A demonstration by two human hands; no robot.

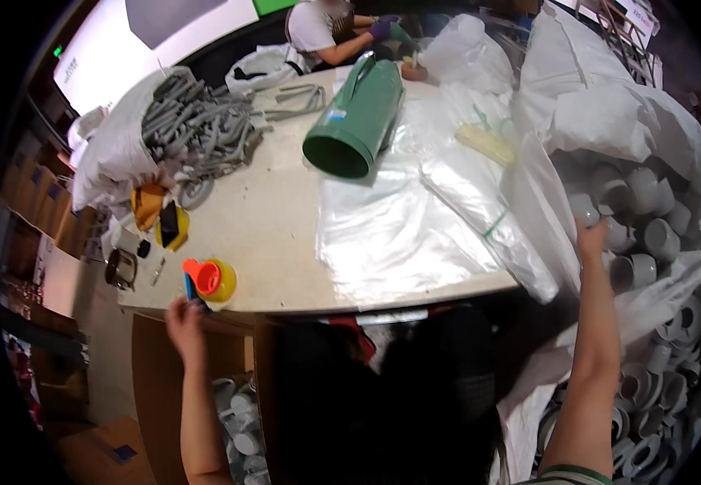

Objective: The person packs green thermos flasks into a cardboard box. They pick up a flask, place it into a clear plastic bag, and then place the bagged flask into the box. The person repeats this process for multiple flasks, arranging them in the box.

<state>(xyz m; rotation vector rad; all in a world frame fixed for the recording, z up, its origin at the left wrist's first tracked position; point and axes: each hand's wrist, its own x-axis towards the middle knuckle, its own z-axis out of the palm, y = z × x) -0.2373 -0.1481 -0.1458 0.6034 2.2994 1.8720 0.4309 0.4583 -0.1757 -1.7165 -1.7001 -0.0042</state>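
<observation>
At the table's near left edge, my left hand (185,321) holds a small dark object, too small to name. Just above it stand a red plastic scoop (208,277) and a yellow round container (226,282). On the far right my right hand (591,236) reaches into a large white sack (568,109) of grey plastic cup-like parts (660,239). Its fingertips touch one of these parts, and whether they grip it cannot be told. A green plastic jug-shaped housing (356,121) lies on its side on the table, beside a stack of clear plastic bags (380,236).
A sack of grey handle-like parts (199,115) spills onto the table's (265,236) left side. Below stands an open cardboard box (156,364) with translucent parts. More grey ring-shaped parts (641,388) lie low on the right. A co-worker (320,30) in gloves sits across the table.
</observation>
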